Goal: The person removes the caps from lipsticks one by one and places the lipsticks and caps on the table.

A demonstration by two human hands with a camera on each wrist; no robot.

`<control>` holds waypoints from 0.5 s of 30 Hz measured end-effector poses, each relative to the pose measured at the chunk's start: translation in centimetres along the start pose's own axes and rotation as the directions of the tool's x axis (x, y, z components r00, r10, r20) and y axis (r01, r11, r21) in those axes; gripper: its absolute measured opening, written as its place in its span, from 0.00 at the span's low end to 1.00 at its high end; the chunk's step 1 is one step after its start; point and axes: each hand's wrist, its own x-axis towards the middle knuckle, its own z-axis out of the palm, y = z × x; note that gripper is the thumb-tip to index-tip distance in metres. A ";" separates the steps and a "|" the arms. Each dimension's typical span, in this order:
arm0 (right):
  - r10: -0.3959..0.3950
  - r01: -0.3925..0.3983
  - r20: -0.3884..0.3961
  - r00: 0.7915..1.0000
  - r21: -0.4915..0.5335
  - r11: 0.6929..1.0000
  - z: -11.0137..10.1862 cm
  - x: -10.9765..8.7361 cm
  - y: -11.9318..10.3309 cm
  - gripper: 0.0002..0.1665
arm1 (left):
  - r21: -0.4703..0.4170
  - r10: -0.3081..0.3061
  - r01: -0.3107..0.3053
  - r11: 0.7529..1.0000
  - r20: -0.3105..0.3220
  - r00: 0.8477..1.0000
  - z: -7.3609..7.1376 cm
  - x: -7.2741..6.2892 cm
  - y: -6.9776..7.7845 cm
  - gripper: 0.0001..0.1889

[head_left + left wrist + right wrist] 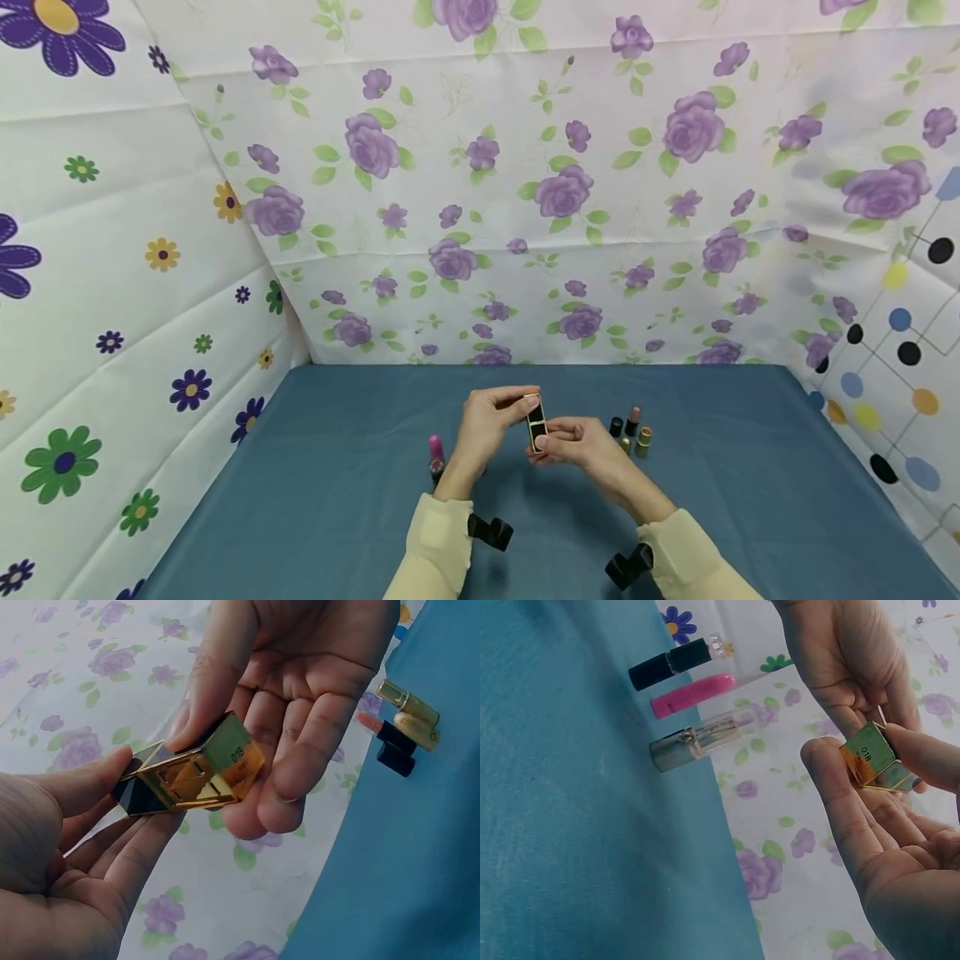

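Observation:
A slim, square-sided lipstick tube (536, 423), black with gold edges, is held between both hands above the table. My left hand (483, 421) pinches its upper, black end between thumb and fingers. The lower end is gripped by my right hand (585, 446), thumb on the front face. Its gold base (865, 756) bears a printed number and shows between the right thumb and fingers in the right wrist view. In the left wrist view the tube's mirror-like gold side (187, 780) faces the camera, tilted, with a hand at each end.
Right of the hands stand a pinkish-nude lipstick (633, 419), a black cap (616, 427) and gold tubes (643, 442). On the left are a pink tube (694, 694), a black tube (671, 666) and a clear-capped lipstick (673, 750). Patterned cloth (525, 183) walls the blue table (337, 500).

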 end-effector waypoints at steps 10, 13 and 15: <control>-0.019 0.019 0.003 1.000 -0.060 0.998 -0.6 0.0 -0.3 0.26 | -0.053 -0.038 0.037 0.998 -0.019 0.999 0.6 0.4 0.2 0.16; -0.025 0.025 -0.007 1.000 -0.071 0.997 -0.8 -0.1 -0.3 0.26 | -0.077 -0.050 0.049 0.996 -0.007 0.999 0.7 0.5 0.3 0.17; -0.032 0.031 -0.011 0.999 -0.076 0.997 -0.8 -0.2 -0.4 0.27 | -0.093 -0.053 0.053 0.994 0.000 0.999 0.7 0.6 0.3 0.17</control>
